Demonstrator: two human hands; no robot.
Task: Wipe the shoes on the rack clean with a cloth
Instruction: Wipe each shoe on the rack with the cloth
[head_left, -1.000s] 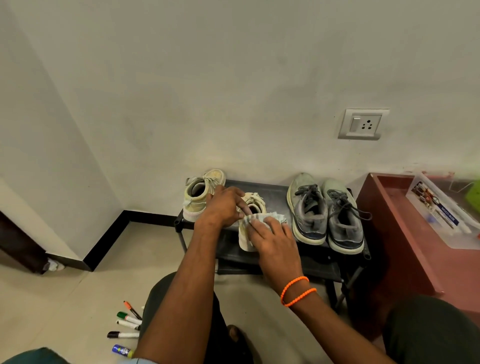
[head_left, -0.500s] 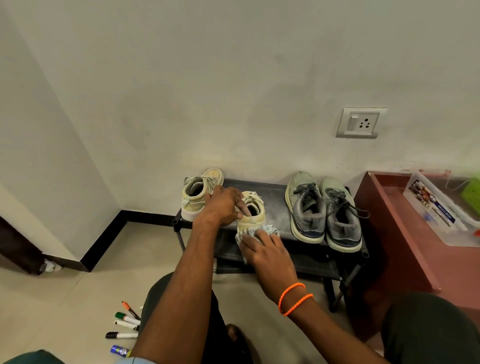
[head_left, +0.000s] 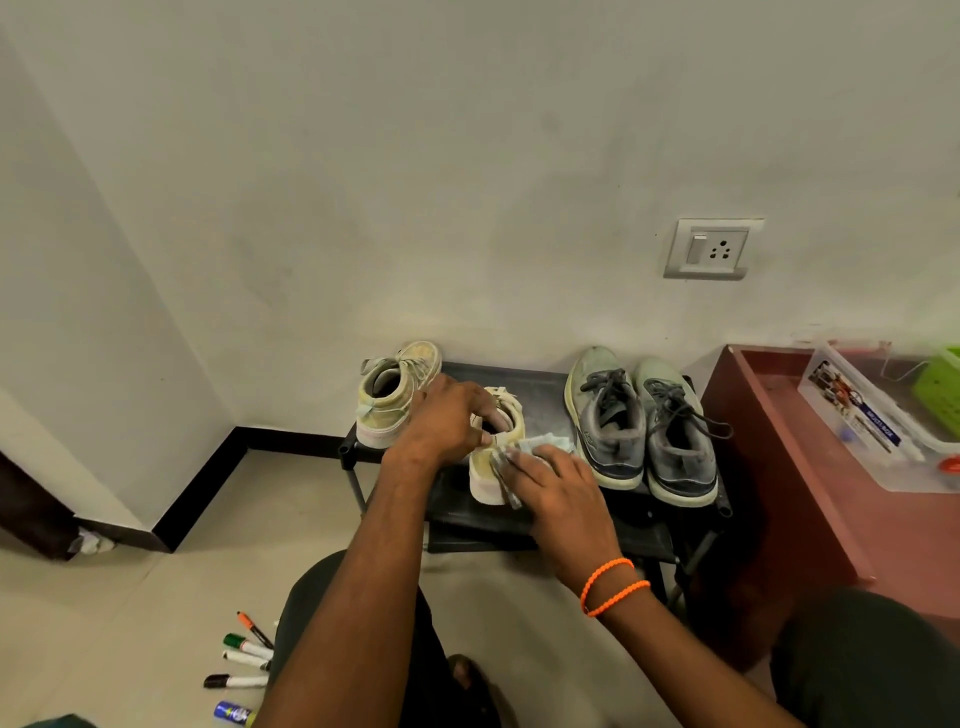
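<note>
A cream high-top shoe (head_left: 488, 475) stands heel toward me on the black shoe rack (head_left: 639, 525). My left hand (head_left: 447, 423) grips its collar, fingers curled over the opening. My right hand (head_left: 553, 480) presses a pale crumpled cloth (head_left: 545, 444) against the shoe's right side and heel. Its matching shoe (head_left: 389, 400) stands at the rack's left end. A grey pair of sneakers (head_left: 644, 426) sits at the right end, toes to the wall.
Several markers (head_left: 244, 654) lie on the tiled floor at the lower left. A brown-red table (head_left: 795, 467) stands right of the rack with a clear plastic box (head_left: 872, 421) and a green basket (head_left: 940, 384). A wall socket (head_left: 709, 249) is above.
My right hand with the cloth slid from the shoe's top down to its heel, then back up along its right side. My left hand kept its grip on the collar.
</note>
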